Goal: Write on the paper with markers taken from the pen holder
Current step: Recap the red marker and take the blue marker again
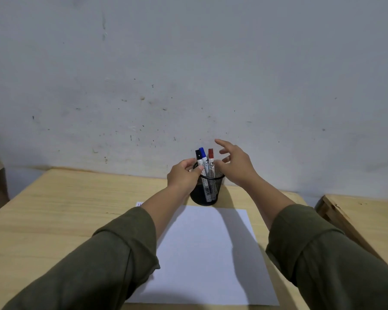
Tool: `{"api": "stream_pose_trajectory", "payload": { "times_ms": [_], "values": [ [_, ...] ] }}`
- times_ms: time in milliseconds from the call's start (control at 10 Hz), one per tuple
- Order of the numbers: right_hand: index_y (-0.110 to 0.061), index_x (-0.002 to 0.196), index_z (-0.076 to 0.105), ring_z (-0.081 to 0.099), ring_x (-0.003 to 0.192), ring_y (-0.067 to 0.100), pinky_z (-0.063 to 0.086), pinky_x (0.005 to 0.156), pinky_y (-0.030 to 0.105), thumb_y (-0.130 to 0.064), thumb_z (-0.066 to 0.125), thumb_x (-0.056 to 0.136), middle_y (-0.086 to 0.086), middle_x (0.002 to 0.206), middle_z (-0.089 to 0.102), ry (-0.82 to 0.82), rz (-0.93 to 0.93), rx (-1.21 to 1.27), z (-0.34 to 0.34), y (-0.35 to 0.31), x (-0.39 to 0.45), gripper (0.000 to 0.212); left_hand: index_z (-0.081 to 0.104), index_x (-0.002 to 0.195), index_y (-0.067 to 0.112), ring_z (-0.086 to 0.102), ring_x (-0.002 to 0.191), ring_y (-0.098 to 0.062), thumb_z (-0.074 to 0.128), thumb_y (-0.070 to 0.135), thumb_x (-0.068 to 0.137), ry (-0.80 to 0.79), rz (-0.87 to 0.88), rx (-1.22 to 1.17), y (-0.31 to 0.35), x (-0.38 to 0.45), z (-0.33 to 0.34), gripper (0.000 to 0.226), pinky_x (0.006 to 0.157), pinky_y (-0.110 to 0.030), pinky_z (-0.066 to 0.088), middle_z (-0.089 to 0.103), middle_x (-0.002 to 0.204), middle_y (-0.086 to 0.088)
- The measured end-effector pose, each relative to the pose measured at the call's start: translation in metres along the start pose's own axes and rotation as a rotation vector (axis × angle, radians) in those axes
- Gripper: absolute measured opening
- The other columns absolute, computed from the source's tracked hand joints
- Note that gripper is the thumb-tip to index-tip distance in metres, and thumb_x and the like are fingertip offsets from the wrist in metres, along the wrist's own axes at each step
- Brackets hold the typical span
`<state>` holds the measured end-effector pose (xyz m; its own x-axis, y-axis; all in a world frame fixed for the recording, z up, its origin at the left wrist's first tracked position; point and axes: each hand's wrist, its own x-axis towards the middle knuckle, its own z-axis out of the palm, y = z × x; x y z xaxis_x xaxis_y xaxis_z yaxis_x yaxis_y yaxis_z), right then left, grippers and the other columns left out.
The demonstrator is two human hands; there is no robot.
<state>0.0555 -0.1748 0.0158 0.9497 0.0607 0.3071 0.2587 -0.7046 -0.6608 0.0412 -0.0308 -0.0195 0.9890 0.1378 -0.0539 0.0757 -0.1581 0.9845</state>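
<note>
A black mesh holder [207,191] stands near the far edge of the worktop [54,211], about midway along it and close to the grey wall [188,63]. Three markers stand in it, caps up and leaning slightly: a black one [199,158] on the left, a blue one [203,155] just beside it, and a red one [211,158] to the right. Their white barrels show through the mesh.

The left hand [183,175] is wrapped around the left side of the holder at its rim, thumb tip lying near the barrel of the black marker (whether it actually touches the marker I cannot tell). The right hand [235,163] hovers just right of the markers, fingers spread and curled loosely, gripping nothing; its nearest fingertips are close to the red marker but a gap seems to remain.

A blank white sheet of paper [202,253] lies flat on the worktop, stretching from just in front of the holder toward the near edge. Its left part is covered by the left forearm, and shadows of both arms fall across it. A small slip [139,204] with faint marks peeks out beyond the sheet's far left corner. Both arms wear olive sleeves [112,260] pushed back from the wrists.

A second wooden surface [363,218] sits to the right, apart from the worktop.
</note>
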Motion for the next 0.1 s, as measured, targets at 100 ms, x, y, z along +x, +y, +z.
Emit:
{"api": "stream_pose_trajectory", "payload": {
  "times_ms": [100],
  "values": [
    [-0.028,0.131,0.052,0.056,0.084,0.012,0.041,0.071,0.020,-0.020,0.061,0.086,0.003,0.119,0.058,0.066,0.033,0.093,-0.0134,-0.0137,-0.0129,0.047,0.056,0.128,0.019,0.057,0.118,-0.018,0.063,0.032,0.085,0.042,0.030,0.004,0.0074,-0.0097,-0.0072,0.045,0.105,-0.033,0.041,0.061,0.129,-0.003]
  ]
}}
